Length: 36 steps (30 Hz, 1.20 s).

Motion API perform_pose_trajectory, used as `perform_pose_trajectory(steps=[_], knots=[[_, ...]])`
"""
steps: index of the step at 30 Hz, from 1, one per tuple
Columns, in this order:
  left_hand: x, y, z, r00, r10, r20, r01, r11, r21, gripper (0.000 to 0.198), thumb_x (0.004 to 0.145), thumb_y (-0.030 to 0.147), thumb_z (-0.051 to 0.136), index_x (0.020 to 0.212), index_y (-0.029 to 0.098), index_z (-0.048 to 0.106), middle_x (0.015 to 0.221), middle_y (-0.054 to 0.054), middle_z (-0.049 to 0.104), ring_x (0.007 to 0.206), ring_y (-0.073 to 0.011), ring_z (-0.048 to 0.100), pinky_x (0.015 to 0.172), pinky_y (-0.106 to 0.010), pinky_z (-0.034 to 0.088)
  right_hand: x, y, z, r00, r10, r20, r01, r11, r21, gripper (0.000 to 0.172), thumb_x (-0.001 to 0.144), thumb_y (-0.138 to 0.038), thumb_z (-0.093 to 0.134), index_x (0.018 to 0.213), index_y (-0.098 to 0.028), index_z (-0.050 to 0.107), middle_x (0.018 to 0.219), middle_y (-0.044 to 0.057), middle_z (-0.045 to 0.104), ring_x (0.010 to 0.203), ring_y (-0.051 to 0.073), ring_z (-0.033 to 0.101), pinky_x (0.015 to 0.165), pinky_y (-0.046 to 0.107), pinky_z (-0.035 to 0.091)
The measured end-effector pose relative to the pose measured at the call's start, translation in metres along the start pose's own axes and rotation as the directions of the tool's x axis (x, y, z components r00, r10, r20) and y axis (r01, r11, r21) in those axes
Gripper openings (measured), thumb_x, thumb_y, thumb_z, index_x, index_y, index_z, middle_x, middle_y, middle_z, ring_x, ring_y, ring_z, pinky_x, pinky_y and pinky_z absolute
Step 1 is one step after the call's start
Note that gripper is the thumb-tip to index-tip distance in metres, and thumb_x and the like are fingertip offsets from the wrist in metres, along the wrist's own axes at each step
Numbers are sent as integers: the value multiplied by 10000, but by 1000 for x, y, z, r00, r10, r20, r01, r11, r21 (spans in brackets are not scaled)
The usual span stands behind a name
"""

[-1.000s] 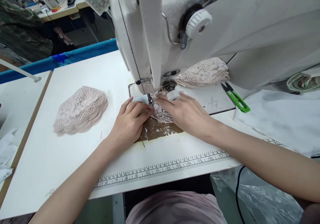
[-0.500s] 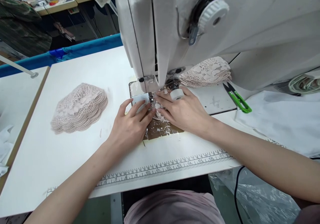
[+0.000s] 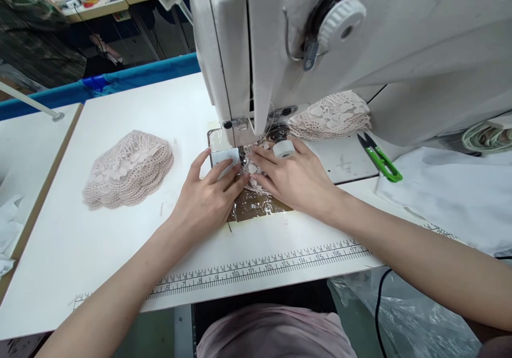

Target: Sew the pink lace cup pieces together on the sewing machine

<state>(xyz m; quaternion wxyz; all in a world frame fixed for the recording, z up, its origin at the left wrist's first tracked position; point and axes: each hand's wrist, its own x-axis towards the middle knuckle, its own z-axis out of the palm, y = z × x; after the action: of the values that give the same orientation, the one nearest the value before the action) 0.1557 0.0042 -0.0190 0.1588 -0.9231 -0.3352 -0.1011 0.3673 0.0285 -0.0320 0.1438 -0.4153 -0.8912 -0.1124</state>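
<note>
A small pale pink lace piece [image 3: 256,181] lies under the needle area of the white sewing machine [image 3: 230,75]. My left hand [image 3: 210,195] rests flat with its fingers spread, the fingertips at the left edge of the lace near the presser foot [image 3: 242,155]. On the right side, my right hand [image 3: 298,176] lies over the lace with fingers stretched out, pressing it to the machine bed. Part of the lace is hidden beneath those fingers and the machine head.
Stacked lace pieces [image 3: 130,170] lie on the table at left; another lace stack [image 3: 332,117] sits behind the machine head. Green thread snips [image 3: 382,159] and white fabric [image 3: 440,195] are at right. A printed ruler [image 3: 256,268] runs along the front edge.
The view has shifted slightly. Both hands stay on the lace in nearly the same place, with the left index finger raised a little further.
</note>
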Motion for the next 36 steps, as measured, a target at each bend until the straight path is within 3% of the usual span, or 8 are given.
perform_pose_trajectory(steps=[26,29,34,36], knots=[[0,-3,3,999,-35,-1,35,999,-37,393,896,125,463,1257,177,608,1250,-101,656,1183,-255,579,1108,-588,321,-1,1,2,1000,-6,-19,6,999,-33,351,995,-316,441,1173,-104,656,1190,103,683,1154,277,557,1045,468,321],[1,-1,4,998,-55,-33,53,998,-41,362,912,136,460,1231,166,626,1227,-104,668,1170,-258,586,1110,-583,320,-2,2,-2,996,-73,-60,73,997,2,331,996,-294,434,1174,-118,651,1172,84,692,1119,260,567,1020,439,332],[3,0,8,986,-106,-129,95,991,-91,252,933,197,514,1126,177,674,1117,-69,713,1059,-234,634,1068,-533,386,-5,1,-11,968,-212,-134,230,964,132,420,910,-505,533,1000,-122,681,1030,78,712,955,242,609,917,386,395],[4,0,9,981,-108,-163,93,991,-98,207,942,199,520,1054,184,693,1058,-44,729,1013,-209,649,1052,-498,410,-5,0,-11,966,-223,-130,238,965,112,296,917,-371,544,1011,-121,673,1005,74,710,934,228,613,875,363,403]])
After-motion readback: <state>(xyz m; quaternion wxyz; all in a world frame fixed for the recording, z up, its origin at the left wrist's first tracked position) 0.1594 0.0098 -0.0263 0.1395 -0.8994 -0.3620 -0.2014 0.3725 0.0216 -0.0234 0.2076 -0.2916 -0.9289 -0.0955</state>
